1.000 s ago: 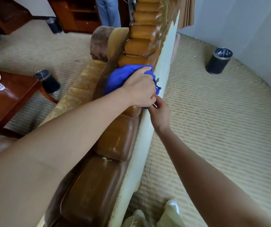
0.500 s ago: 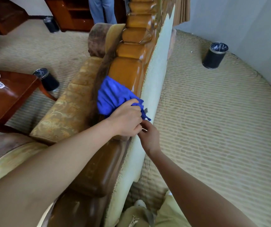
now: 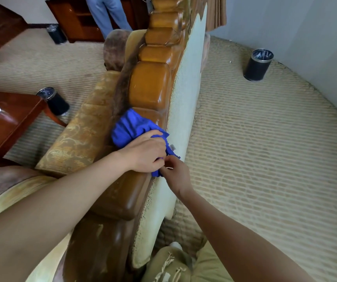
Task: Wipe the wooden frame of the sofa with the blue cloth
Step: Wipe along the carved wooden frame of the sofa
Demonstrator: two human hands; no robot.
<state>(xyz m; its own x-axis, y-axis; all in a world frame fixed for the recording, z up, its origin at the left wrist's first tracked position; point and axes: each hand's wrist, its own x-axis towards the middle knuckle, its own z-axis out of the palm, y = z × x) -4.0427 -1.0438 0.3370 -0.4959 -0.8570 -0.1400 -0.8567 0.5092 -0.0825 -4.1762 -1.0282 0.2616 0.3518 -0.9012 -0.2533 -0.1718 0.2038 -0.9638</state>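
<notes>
The wooden frame [image 3: 149, 88] forms the top rail of the sofa and runs as one long axis from the lower centre of the view, close to the person, up and away toward the top centre, in a row of rounded, glossy blocks.

The right hand [image 3: 176, 175] is the nearer of the two. It sits at the rear edge of the rail, against the pale back panel [image 3: 186, 102], with its fingers curled to pinch the trailing corner of the blue cloth [image 3: 132, 127].

The left hand [image 3: 145, 154] lies just beyond it on top of the rail, fingers curled over the bunched cloth and pressing it onto the wood. The cloth spreads ahead of this hand and toward the seat-side cushion [image 3: 78, 139].

Judgement: the coming stroke has to follow the rail's length, either back toward the body or out along the far blocks.

Compared with one second ago, both hands and the cloth have travelled toward the person along the rail. The block the cloth covered then now lies bare beyond it.

Further off, a black bin [image 3: 258, 65] stands on the carpet.
</notes>
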